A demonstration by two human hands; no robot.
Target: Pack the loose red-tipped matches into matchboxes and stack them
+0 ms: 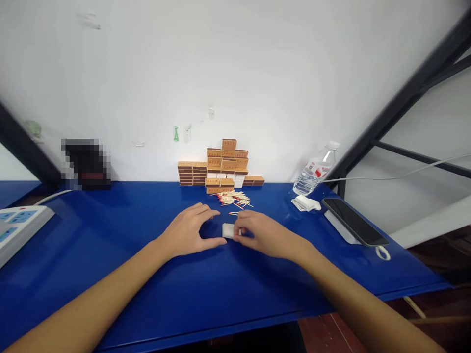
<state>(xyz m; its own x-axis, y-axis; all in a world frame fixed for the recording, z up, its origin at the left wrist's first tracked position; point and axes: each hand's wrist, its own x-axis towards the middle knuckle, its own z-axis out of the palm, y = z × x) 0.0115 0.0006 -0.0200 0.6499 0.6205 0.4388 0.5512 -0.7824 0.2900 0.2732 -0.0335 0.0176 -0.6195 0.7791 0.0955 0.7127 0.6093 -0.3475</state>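
A small white matchbox tray [227,230] rests on the blue table, close in front of me. Curled fingers of my right hand [263,234] grip its right end and hide that part. My left hand [191,229] is beside the tray's left side, thumb and fingers spread apart, holding nothing. Just beyond the hands lies a loose pile of red-tipped matches [235,197], with a couple of stray matches [233,213] nearer to me. Behind the pile, orange-and-brown matchboxes [228,164] are stacked against the wall, with some white trays [239,181] low among them.
A tilted water bottle [312,169] leans by the wall at right, near a crumpled white tissue [305,203]. A phone [355,221] lies by the right edge. At left are a power strip [27,223] and a dark, partly blurred object [88,166]. Black metal bars [405,98] slant at right.
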